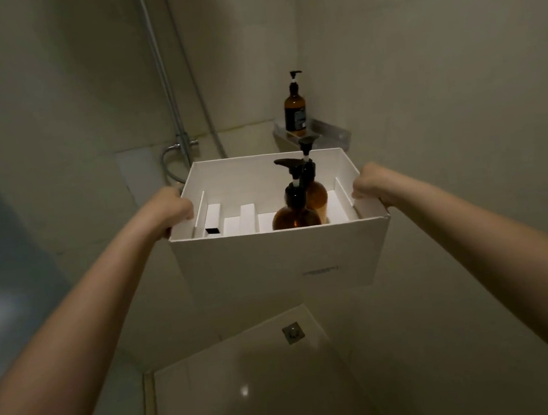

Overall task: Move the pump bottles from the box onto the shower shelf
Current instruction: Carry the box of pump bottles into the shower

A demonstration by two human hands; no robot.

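Note:
I hold a white cardboard box [279, 258] up in the air in front of me. My left hand [176, 207] grips its left wall and my right hand [368, 183] grips its right wall. Inside, toward the right, stand two amber pump bottles with black pumps: a near bottle [296, 215] and a far bottle [315, 193] just behind it. White cardboard dividers [246, 217] fill the remaining space in the box. A third amber pump bottle [295, 108] stands upright on the clear corner shower shelf [329, 131], beyond the box.
A shower pipe [171, 109] and hose run down the back wall to the mixer tap [185, 145]. Tiled walls close in on the left and right. Below lies the shower floor with a square drain [293, 333].

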